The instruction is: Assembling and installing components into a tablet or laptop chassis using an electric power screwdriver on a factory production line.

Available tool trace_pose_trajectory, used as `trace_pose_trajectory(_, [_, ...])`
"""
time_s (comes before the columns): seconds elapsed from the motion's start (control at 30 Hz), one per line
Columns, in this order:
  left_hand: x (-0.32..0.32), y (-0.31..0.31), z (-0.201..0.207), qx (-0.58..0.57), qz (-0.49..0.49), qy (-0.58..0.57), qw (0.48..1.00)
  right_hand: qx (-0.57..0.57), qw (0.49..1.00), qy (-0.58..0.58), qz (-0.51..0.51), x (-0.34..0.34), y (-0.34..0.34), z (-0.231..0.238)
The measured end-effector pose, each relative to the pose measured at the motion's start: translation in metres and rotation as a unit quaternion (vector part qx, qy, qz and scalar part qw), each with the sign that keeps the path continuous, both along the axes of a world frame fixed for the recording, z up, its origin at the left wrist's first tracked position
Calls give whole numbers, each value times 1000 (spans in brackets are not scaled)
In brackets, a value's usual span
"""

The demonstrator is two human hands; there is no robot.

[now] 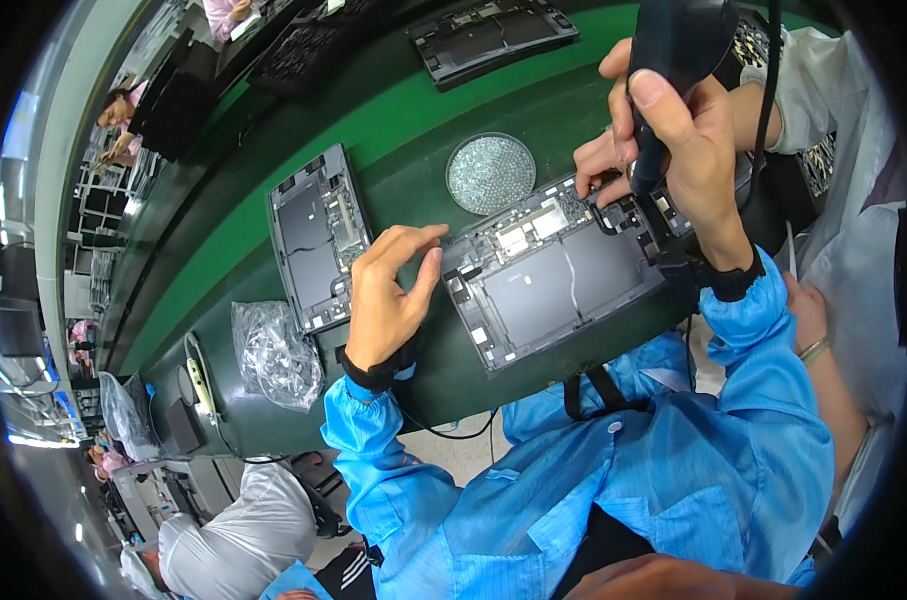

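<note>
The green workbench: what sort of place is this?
Probably an electronics assembly or repair workshop: laptops lie opened on the bench, the right hand holds a black tool, and a dish holds many tiny pieces.

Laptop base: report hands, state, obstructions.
Right hand gripping black handheld tool. Left hand open by left end of laptop base. Internals exposed. Co-worker's hand near tool tip.

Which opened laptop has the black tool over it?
The nearest laptop: the right hand holds the black tool over it; the left laptop and far laptop have none.
</note>
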State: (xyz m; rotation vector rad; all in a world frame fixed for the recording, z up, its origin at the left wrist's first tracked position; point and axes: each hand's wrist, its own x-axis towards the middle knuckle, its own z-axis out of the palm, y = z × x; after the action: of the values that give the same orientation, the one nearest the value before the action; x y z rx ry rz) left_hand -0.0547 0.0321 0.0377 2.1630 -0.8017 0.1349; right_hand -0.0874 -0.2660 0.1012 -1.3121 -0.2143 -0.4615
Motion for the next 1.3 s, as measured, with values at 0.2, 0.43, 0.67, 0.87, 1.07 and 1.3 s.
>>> trace_pose_trajectory(0.2, [12,2,-13,-20,19,22,999,-27,999,-15,-15,-3,3,-2])
trace_pose_trajectory(0.43, [21,8,-30,-64,29,65,995,-1,999,-42,-8,-14,10,-1])
trace_pose_trajectory(0.67, [22,7,-38,-66,20,88,994,-31,998,-52,-13,-26,11,2])
trace_pose_trajectory(0.87, [25,6,-50,-103,41,68,992,-82,993,-85,22,-24,1,-6])
trace_pose_trajectory(1.07, [29,13,-63,-179,70,129,973,-163,987,3,-12,-30,5,-8])
trace_pose_trajectory(1.3, [30,16,-67,-169,61,168,969,-203,979,14,16,-26,10,-6])
